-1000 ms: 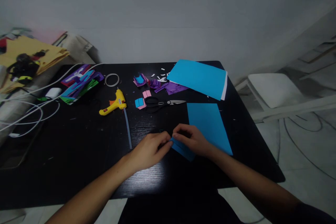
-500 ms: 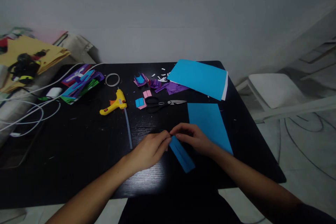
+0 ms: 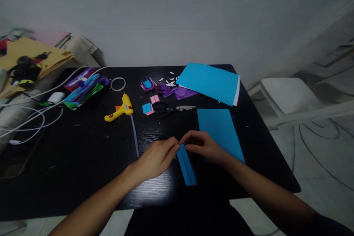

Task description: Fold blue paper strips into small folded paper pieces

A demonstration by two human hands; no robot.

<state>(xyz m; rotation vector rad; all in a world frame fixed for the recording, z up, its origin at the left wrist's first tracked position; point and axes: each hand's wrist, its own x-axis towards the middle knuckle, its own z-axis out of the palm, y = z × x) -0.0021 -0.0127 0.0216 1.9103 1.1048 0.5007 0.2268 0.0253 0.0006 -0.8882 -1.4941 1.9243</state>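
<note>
A folded strip of blue paper (image 3: pixel 187 167) with creases along its length hangs between my hands, over the near part of the black table. My left hand (image 3: pixel 160 156) pinches its top left corner between thumb and fingers. At the top edge, my right hand (image 3: pixel 203 145) has its fingertips closed on the same end of the strip, index finger and thumb bent round it. Just beyond my right hand lies a flat blue sheet of paper (image 3: pixel 218 125), partly covered by that hand and forearm.
Black-handled scissors (image 3: pixel 177 108), a yellow glue gun (image 3: pixel 121 108), a tape roll (image 3: pixel 118 84) and small folded papers (image 3: pixel 148 108) lie farther back. A blue sheet stack (image 3: pixel 210 83) sits at the back right. White cables (image 3: pixel 41 116) and coloured paper strips (image 3: pixel 85 86) occupy the left.
The lower end of the blue paper strip has swung to the left, so it hangs more nearly straight toward me. Both hands stay almost in place at its top end.
</note>
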